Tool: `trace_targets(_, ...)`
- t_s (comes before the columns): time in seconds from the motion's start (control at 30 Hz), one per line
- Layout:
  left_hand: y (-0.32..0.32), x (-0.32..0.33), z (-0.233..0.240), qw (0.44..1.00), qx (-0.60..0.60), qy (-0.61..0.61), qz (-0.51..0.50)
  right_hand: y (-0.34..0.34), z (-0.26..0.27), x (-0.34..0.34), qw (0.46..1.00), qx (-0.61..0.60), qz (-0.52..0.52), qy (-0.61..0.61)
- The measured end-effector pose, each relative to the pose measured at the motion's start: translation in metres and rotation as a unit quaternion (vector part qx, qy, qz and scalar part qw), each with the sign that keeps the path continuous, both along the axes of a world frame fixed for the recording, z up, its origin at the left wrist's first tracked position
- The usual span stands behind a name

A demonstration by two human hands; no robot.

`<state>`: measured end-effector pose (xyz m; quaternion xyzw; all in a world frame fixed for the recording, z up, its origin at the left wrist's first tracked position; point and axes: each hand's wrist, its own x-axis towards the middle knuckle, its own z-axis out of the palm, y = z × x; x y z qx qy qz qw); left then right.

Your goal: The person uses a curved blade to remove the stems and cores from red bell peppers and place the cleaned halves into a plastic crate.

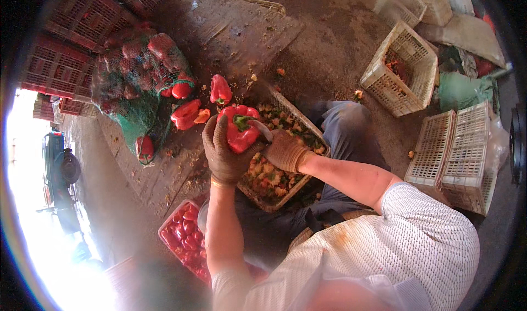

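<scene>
My left hand (224,154), in a brown work glove, grips a red bell pepper (238,140) with its green stem turned up. In my gloved right hand (286,151) is a knife with a curved blade (261,129); its handle is hidden in the fist. The blade lies against the pepper's top beside the stem, and its tip is hard to make out. Below both hands stands a crate of pepper cores and scraps (267,175). Just beyond the held pepper lie a whole red pepper (221,89) and a cut-open one (185,114).
A green mesh sack of red peppers (140,64) slumps at the left, before stacked red crates (82,17). A crate of red peppers (185,228) sits by my left arm. Pale plastic crates (401,70) stand at the right, near stacked crates (453,154).
</scene>
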<state>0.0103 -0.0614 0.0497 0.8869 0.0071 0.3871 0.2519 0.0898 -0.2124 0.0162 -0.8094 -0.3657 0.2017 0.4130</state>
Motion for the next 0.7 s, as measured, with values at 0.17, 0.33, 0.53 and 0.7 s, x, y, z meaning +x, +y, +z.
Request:
trace_targets(0.17,-0.009,0.007,-0.008,0.983,-0.167,-0.049,0.053,0.012,-0.012,0.000,0.999,0.022,0.005,-0.048)
trace_targets(0.33,-0.005,0.015,0.003,0.881,-0.445,-0.147,0.066,0.023,-0.040,-0.028,0.981,-0.159,0.110,0.004)
trace_targets(0.53,0.060,0.004,-0.039,0.628,-0.761,-0.137,-0.088,-0.030,-0.100,-0.015,0.984,-0.074,0.040,0.160)
trace_targets(0.7,0.057,-0.001,-0.053,0.695,-0.710,-0.060,-0.097,-0.035,-0.047,0.015,0.978,-0.031,-0.044,0.202)
